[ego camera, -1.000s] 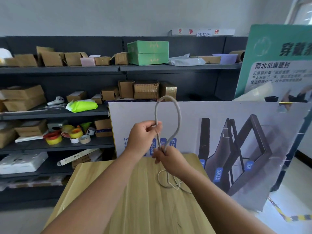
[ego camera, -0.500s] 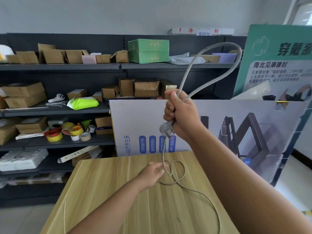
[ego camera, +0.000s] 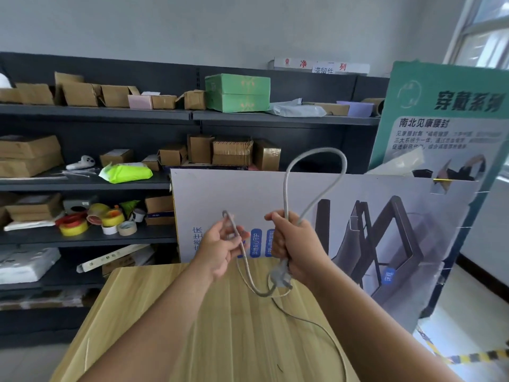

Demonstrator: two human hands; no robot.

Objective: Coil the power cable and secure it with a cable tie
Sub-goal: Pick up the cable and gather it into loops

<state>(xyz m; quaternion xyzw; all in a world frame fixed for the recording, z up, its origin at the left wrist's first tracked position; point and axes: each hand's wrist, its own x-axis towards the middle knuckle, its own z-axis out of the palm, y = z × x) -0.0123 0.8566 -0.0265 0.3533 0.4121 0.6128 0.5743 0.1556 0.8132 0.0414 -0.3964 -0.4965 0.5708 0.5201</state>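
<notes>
A grey power cable [ego camera: 314, 175] is held in the air over the wooden table [ego camera: 220, 334]. My right hand [ego camera: 296, 246] is closed around it, with a tall loop rising above the fist and the grey plug [ego camera: 279, 278] hanging just below. My left hand [ego camera: 220, 244] pinches a further stretch of the cable, which arcs up over its fingers. Between the two hands the cable sags in a U above the table. Its loose tail runs down across the tabletop toward the right front edge. I see no cable tie that I can make out for certain.
A white printed board [ego camera: 358, 216] leans upright behind the table. A green sign [ego camera: 446, 114] stands at the right. Dark shelves [ego camera: 96, 183] with cardboard boxes and tape rolls [ego camera: 96, 219] fill the left and back. Floor with striped tape lies to the right.
My right hand came down from high up, and the loop above it shrank. My left hand rose off the table, lifting a stretch of cable beside the right hand.
</notes>
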